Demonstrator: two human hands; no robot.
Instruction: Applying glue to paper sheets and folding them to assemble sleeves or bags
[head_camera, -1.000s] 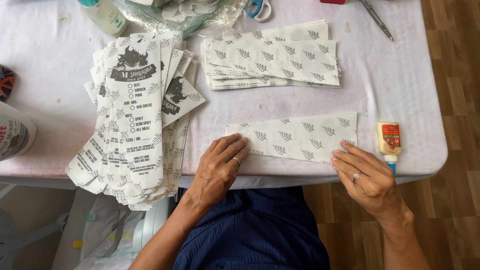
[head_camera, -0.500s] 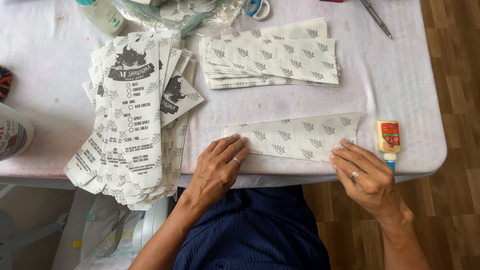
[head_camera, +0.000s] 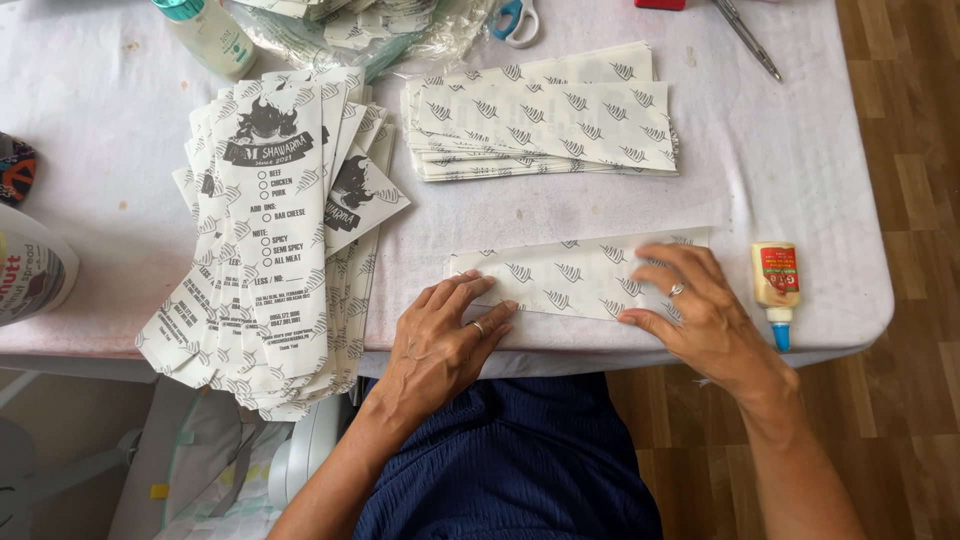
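A long white paper sheet with a leaf pattern (head_camera: 570, 275) lies flat near the front edge of the table (head_camera: 100, 220). My left hand (head_camera: 445, 335) rests on its lower left part, fingers spread flat and pressing the paper. My right hand (head_camera: 690, 300) lies flat on the sheet's right end, a ring on one finger. Neither hand grips anything. A small glue bottle with a blue tip (head_camera: 776, 290) lies just right of my right hand.
A fanned pile of printed paper sleeves (head_camera: 270, 240) covers the left side and overhangs the table edge. A stack of leaf-patterned sheets (head_camera: 545, 125) sits behind. Scissors (head_camera: 517, 20), a bottle (head_camera: 210, 35), a plastic bag of sleeves (head_camera: 350, 30) and a metal tool (head_camera: 748, 40) lie at the back.
My right hand has moved up from the table edge onto the right end of the sheet. My left hand stays pressed on the left part.
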